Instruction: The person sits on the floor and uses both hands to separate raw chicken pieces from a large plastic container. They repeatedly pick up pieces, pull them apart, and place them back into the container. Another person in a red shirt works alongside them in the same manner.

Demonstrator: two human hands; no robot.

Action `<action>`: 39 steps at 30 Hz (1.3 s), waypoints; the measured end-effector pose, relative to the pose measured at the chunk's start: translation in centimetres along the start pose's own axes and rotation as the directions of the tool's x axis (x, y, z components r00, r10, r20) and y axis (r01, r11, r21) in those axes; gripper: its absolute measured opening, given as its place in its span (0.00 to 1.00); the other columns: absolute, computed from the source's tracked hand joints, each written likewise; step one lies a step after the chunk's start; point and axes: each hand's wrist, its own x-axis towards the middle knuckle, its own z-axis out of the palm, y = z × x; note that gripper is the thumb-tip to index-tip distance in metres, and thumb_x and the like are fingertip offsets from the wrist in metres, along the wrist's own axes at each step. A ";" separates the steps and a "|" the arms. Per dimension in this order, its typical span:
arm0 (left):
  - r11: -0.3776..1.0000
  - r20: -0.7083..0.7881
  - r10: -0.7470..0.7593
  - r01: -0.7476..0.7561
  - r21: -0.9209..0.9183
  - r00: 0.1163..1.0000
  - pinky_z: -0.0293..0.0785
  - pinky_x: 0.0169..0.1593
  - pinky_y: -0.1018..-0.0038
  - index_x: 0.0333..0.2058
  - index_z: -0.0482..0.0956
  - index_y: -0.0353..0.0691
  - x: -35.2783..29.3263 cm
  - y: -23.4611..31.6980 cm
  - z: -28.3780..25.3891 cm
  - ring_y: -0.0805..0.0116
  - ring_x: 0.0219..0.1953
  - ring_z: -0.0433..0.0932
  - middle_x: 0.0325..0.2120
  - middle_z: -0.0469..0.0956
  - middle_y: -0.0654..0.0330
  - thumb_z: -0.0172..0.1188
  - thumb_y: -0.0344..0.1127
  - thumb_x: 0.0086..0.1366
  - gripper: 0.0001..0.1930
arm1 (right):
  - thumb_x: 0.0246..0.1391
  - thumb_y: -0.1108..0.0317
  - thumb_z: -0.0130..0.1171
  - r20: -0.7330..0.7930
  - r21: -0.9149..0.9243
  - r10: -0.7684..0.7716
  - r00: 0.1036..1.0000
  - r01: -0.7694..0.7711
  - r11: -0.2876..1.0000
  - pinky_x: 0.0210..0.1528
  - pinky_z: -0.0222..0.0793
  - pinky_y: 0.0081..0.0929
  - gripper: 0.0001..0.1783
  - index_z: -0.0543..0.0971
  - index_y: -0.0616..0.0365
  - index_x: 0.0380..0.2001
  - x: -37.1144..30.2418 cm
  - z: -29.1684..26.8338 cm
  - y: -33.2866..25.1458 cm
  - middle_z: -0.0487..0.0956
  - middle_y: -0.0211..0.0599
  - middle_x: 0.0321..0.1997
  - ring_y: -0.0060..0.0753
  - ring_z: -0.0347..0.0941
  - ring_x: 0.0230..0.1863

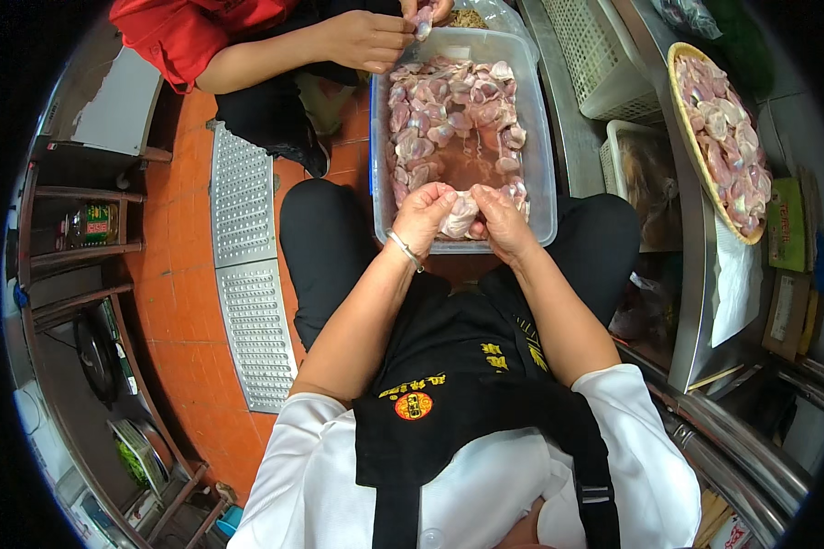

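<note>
Between my two hands is a pale pink piece of raw meat that looks like a gizzard (459, 216). My left hand (418, 217), with a bangle at the wrist, pinches its left side. The fingers of my right hand (505, 220) are closed on its right side. Both hands are over the near end of a clear plastic tub (542, 165) between my knees. Many more pink and whitish gizzards (453, 96) line the tub around reddish liquid (458, 167). At the far end, a co-worker's hand (371, 41) is beside a similar piece (422, 22).
A round woven basket (676, 101) heaped with similar pieces rests on the metal counter at right. White crates (604, 69) stand below it. To the left, metal drain grates (244, 197) cross the orange tiles (178, 274), beside a shelf unit (82, 197).
</note>
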 end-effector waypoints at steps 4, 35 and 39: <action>0.989 -0.069 -0.091 0.082 -0.127 0.993 0.71 0.29 0.79 0.29 0.71 0.38 0.2 0.2 1.0 0.75 0.24 0.73 0.24 0.75 0.61 0.49 0.42 0.61 0.13 | 0.55 0.52 0.45 0.010 0.017 -0.034 0.999 0.034 0.999 0.19 0.56 0.10 0.16 0.71 0.54 0.27 0.2 -0.1 0.5 0.67 0.19 0.19 0.11 0.58 0.16; 0.965 0.004 0.157 -0.155 0.214 0.988 0.60 0.20 0.88 0.29 0.65 0.43 0.1 0.2 1.2 0.86 0.19 0.63 0.22 0.66 0.71 0.56 0.20 0.48 0.12 | 0.47 0.70 0.57 -0.108 0.280 0.040 0.993 -0.008 0.960 0.13 0.54 0.05 0.07 0.69 0.57 0.28 1.0 -1.7 0.4 0.72 0.25 0.21 0.09 0.60 0.13; 0.929 -0.056 0.244 -0.217 0.300 0.968 0.62 0.20 0.87 0.30 0.68 0.40 0.4 0.0 1.3 0.82 0.19 0.67 0.23 0.70 0.66 0.57 0.21 0.49 0.10 | 0.47 0.70 0.57 -0.140 0.291 -0.048 0.989 0.088 0.953 0.14 0.56 0.06 0.08 0.69 0.57 0.29 1.1 -1.3 0.2 0.72 0.25 0.22 0.09 0.61 0.14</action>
